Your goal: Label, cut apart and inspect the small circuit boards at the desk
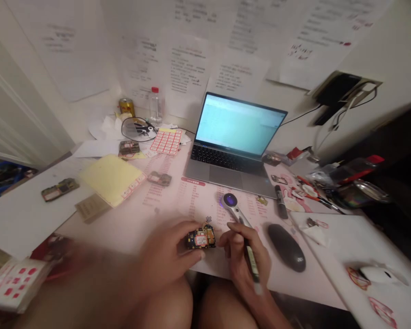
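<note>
Holding a small circuit board [201, 237] in the left hand [167, 251], the person has the fingers [195, 228] curled around its left side. The board sits near the front of the tabletop [89, 228], between the two hands. It has gold bits on it and a white sticker with red marks. The left arm looks blurry. The right hand [241, 256] pinches a thin green pen [251, 260] in its fingers, and those fingers are just beside the board.

Past the right hand lies a white magnifier [234, 205] with a round glass. A black oval thing [287, 246] lies to its right. Farther back, a laptop [236, 137] stands open with its screen lit. To the left are a yellow pad [111, 178], more small boards [60, 189], and a sheet of red labels [166, 141]. A gold can [127, 107] and a plastic bottle [155, 106] stand by the wall, under taped-up papers [188, 64]. A white mouse [378, 275] sits at the right.
</note>
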`<state>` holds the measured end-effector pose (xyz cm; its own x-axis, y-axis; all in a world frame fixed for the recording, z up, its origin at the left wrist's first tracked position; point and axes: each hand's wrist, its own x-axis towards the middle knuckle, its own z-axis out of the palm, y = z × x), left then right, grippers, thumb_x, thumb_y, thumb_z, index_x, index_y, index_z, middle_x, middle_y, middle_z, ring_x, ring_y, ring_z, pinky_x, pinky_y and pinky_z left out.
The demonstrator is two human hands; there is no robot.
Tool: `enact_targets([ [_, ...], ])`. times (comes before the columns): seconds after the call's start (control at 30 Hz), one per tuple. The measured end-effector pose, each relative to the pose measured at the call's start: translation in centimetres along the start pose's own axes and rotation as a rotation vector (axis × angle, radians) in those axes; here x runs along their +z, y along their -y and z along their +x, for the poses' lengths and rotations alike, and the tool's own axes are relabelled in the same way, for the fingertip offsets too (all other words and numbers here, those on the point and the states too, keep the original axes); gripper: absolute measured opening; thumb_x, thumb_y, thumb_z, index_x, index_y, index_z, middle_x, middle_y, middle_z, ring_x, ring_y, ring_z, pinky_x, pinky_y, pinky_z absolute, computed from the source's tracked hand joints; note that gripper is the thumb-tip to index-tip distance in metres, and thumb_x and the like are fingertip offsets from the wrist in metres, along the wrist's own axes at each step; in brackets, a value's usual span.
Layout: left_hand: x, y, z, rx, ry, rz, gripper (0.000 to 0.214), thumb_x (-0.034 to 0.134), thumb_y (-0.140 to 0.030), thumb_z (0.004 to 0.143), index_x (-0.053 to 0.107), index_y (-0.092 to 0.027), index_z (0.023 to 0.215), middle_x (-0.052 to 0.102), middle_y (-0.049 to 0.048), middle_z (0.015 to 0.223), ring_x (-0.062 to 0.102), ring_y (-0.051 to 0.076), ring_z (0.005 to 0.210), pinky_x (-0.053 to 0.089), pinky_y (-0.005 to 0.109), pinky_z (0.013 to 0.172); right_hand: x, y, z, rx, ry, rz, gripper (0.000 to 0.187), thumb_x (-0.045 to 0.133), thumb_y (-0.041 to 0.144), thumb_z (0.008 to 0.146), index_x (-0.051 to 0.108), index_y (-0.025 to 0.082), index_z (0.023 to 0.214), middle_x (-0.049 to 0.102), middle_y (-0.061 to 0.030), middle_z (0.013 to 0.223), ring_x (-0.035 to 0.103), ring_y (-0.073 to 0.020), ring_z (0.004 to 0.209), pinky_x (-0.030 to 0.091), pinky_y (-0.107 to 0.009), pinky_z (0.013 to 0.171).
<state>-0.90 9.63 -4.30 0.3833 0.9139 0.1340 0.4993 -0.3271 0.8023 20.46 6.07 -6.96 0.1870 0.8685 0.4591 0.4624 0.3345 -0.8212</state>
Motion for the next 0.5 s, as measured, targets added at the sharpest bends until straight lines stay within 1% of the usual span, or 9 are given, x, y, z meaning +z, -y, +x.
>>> enact_targets([
  [0.03,-0.2,0.1,-0.1,-0.017,0.001,-0.035,0.056,0.084,-0.027,0.079,0.072,-0.031,0.134,0.075,0.0064,0.14,0.07,0.033,0.128,0.055,0.051,0.112,-0.4,0.3,0.5,-0.025,0.072,-0.017,0.015,0.051,0.028,0.11,0.062,0.027,0.12,0.073,-0.0007,0.083,0.068,-0.0182,0.067,0.054,-0.032,0.064],
  [0.1,-0.5,0.7,-0.2,-0.046,-0.03,-0.14,0.063,0.082,-0.038,0.085,0.066,-0.029,0.145,0.07,0.0098,0.149,0.065,0.034,0.135,0.05,0.054,0.118,-1.2,1.1,2.0,-0.086,0.267,-0.071,0.023,0.06,0.025,0.105,0.062,0.028,0.128,0.078,-0.005,0.106,0.075,-0.0219,0.091,0.059,-0.036,0.08],
  [0.17,-0.8,1.5,-0.1,-0.078,-0.093,-0.276,0.06,0.069,-0.051,0.096,0.062,-0.026,0.149,0.065,0.0125,0.154,0.062,0.033,0.14,0.046,0.055,0.122,-1.9,2.2,3.8,-0.103,0.515,-0.158,0.046,0.075,0.021,0.093,0.059,0.027,0.136,0.074,-0.0087,0.129,0.071,-0.0274,0.116,0.057,-0.041,0.098],
  [0.2,-1.0,2.0,0.0,-0.103,-0.128,-0.345,0.058,0.061,-0.056,0.1,0.063,-0.024,0.148,0.065,0.0134,0.154,0.061,0.033,0.141,0.045,0.055,0.123,-2.0,2.8,4.6,-0.099,0.628,-0.206,0.057,0.081,0.019,0.087,0.057,0.026,0.138,0.072,-0.0098,0.134,0.069,-0.0292,0.123,0.055,-0.043,0.102],
  [0.23,-1.3,2.6,0.1,-0.139,-0.164,-0.411,0.059,0.056,-0.061,0.101,0.066,-0.022,0.145,0.066,0.0143,0.153,0.061,0.033,0.141,0.044,0.055,0.123,-2.0,3.4,5.4,-0.094,0.732,-0.253,0.064,0.084,0.017,0.081,0.056,0.025,0.138,0.071,-0.0102,0.135,0.068,-0.0302,0.124,0.054,-0.042,0.104],
  [0.3,-1.8,3.7,0.4,-0.228,-0.236,-0.535,0.063,0.054,-0.068,0.099,0.073,-0.019,0.135,0.07,0.0161,0.146,0.062,0.035,0.139,0.045,0.055,0.123,-1.7,4.5,6.7,-0.106,0.892,-0.358,0.057,0.084,0.015,0.08,0.059,0.023,0.131,0.073,-0.01,0.128,0.069,-0.0297,0.119,0.054,-0.039,0.1],
  [0.37,-2.3,4.6,0.8,-0.302,-0.294,-0.648,0.064,0.061,-0.071,0.093,0.078,-0.018,0.125,0.074,0.0171,0.138,0.066,0.037,0.133,0.047,0.056,0.122,-1.1,5.4,7.6,-0.165,0.988,-0.48,0.044,0.075,0.012,0.084,0.06,0.021,0.124,0.074,-0.0104,0.119,0.072,-0.0285,0.11,0.054,-0.036,0.092],
  [0.43,-2.5,5.1,1.1,-0.349,-0.318,-0.689,0.063,0.067,-0.072,0.088,0.08,-0.017,0.117,0.077,0.0168,0.132,0.069,0.039,0.128,0.049,0.057,0.121,-0.5,5.9,8.3,-0.24,1.036,-0.588,0.039,0.068,0.009,0.086,0.06,0.019,0.122,0.075,-0.011,0.113,0.073,-0.0276,0.103,0.052,-0.033,0.083],
  [0.5,-2.4,5.0,1.3,-0.363,-0.343,-0.648,0.06,0.069,-0.071,0.086,0.082,-0.019,0.113,0.079,0.014,0.129,0.07,0.039,0.127,0.051,0.057,0.119,-0.1,6.0,8.7,-0.296,1.048,-0.655,0.04,0.067,0.011,0.087,0.059,0.019,0.125,0.075,-0.0119,0.112,0.073,-0.0272,0.099,0.05,-0.031,0.076],
])
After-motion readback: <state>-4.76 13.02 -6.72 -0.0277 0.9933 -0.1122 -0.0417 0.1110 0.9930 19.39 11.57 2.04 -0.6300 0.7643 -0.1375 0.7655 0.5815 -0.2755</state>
